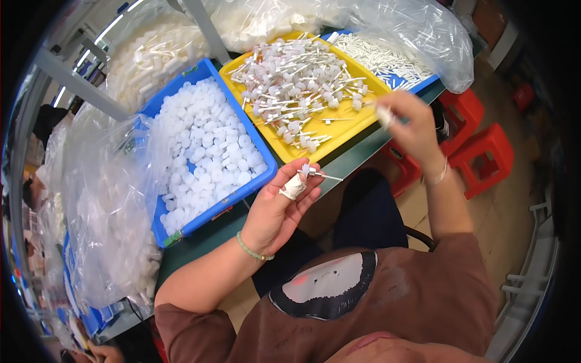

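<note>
My left hand (pixel 284 209) is in front of the trays, white wrapping round its thumb. Between thumb and fingers it pinches a small part with a translucent white disc and a thin pale rod (pixel 327 176) that points right. My right hand (pixel 411 121), smeared by motion, hovers by the right corner of the yellow tray (pixel 348 138); whether it holds anything cannot be made out. A heap of similar rod-and-disc parts (pixel 290 78) fills much of that tray. Left of it, a blue tray (pixel 209 225) holds many loose translucent white discs (pixel 209 139).
A second blue tray (pixel 396 81) with short white tubes (pixel 381 57) stands at the far right, partly under clear plastic (pixel 436 36). Large plastic bags (pixel 109 199) crowd the left. Grey posts (pixel 206 27) rise behind the trays. Red stools (pixel 484 154) stand at the right.
</note>
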{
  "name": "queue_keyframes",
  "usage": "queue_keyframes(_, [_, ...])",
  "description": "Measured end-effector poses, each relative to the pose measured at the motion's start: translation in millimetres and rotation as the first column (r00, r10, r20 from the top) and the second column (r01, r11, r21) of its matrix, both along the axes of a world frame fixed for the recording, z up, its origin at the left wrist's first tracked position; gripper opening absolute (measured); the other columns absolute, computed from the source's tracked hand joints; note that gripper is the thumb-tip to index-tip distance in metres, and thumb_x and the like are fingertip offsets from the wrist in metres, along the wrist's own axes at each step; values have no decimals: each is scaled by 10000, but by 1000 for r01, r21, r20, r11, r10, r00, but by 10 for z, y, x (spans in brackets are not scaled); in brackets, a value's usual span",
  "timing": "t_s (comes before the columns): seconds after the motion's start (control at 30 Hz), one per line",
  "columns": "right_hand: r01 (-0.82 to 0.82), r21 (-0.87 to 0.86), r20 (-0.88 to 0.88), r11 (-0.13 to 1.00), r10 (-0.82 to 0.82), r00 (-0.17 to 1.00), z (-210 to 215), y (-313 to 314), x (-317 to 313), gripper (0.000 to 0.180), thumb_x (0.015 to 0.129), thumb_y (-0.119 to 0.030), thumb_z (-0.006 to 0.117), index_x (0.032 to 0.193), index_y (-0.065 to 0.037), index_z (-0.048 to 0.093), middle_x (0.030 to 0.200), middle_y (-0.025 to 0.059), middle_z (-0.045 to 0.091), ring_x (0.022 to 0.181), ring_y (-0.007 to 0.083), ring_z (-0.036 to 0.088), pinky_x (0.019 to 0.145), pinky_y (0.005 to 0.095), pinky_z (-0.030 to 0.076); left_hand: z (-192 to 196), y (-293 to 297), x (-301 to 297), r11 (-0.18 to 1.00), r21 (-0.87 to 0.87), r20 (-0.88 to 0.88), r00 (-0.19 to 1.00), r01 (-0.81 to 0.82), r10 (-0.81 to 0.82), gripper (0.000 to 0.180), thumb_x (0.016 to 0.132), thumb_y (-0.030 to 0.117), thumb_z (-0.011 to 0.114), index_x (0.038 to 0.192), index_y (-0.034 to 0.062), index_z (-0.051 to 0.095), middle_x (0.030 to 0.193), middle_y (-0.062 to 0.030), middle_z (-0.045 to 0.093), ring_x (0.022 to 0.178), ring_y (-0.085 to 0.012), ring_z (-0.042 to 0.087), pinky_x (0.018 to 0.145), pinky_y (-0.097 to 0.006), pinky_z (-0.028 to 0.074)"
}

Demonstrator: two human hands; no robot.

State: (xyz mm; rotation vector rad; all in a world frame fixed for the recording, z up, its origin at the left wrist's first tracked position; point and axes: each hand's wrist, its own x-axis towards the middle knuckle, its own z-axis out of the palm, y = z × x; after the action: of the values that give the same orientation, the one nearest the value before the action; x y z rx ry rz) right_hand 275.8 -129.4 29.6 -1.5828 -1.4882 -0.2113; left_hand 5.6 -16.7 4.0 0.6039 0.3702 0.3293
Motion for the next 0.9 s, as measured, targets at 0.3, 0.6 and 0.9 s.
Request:
queue_keyframes(0.3, [-211, -30, -393, 977, 182, 901, -286, -248, -953, 158, 733, 13, 670, 889, -5, 672, 773, 73, 608, 654, 140, 583, 566, 241, 470, -18, -1, 4, 1000, 28, 22, 1000, -13, 12, 299, 936, 124, 570, 1228, 86, 520, 1196, -73, 591, 1128, -166, 567, 960, -274, 473])
queue_keyframes(0.6, [-205, -37, -433, 978, 169, 886, -308, -300, -947, 158, 738, 5, 668, 895, -1, 671, 780, 72, 614, 641, 124, 588, 573, 229, 477, -5, -23, 20, 998, 55, -10, 1000, -23, 23, 350, 920, 143, 601, 1244, 80, 486, 1178, -56, 591, 1126, -179, 569, 938, -272, 491])
queue_keyframes(0.9, [-176, -37, -442, 984, 141, 886, -311, -306, -931, 158, 737, -4, 669, 894, 0, 672, 778, 67, 614, 644, 119, 572, 580, 227, 460, -9, -22, 21, 994, 100, -7, 999, -31, 32, 339, 922, 141, 597, 1238, 80, 491, 1162, -56, 596, 1122, -177, 572, 931, -268, 494])
